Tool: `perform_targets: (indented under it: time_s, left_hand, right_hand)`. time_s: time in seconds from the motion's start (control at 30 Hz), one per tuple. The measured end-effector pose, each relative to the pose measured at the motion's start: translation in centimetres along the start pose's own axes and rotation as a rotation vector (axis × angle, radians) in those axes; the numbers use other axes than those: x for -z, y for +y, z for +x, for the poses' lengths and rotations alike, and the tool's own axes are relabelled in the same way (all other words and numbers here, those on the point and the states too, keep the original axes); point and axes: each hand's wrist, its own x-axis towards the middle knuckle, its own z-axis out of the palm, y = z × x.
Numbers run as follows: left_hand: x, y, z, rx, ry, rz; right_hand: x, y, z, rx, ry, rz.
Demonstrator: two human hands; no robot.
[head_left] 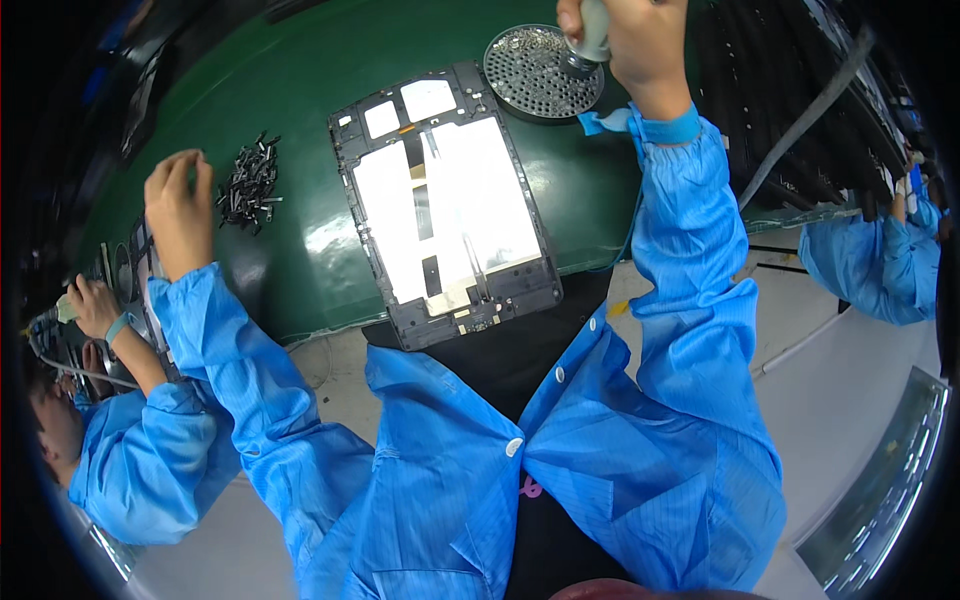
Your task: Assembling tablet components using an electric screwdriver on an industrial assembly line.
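A tablet-like device [540, 235] lies opened on the green bench, its black frame around large white battery panels. Over a round perforated tray [497, 92] of tiny screws, my right hand [645, 60] grips a pale-handled screwdriver [593, 35]; its dark lower end is at the screws. My left hand [182, 215] is raised left of a pile of small black parts [250, 185], apart from the device. Its fingers are curled together, with a dark speck at one fingertip too small to name. A blue wrist strap [670, 127] circles my right wrist.
Green matting covers the bench [300, 90]. At the left a co-worker in a blue smock [140, 460] has a hand [95, 305] up by the bench. Another blue-sleeved person [870, 265] is at the far right. A grey cable [810, 115] runs along the dark rack at right.
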Motion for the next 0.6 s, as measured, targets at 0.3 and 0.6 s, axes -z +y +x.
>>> perform_targets:
  time_s: [0.3,0.6]
  left_hand:
    - [-4.8,10.5,5.0,0.459,0.12,-1.457]
    - [-6.8,11.8,3.8,0.673,0.163,-1.53]
  right_hand:
    - [-1.2,3.4,0.9,0.005,-0.131,0.15]
    - [-2.0,5.0,0.7,0.014,-0.196,0.15]
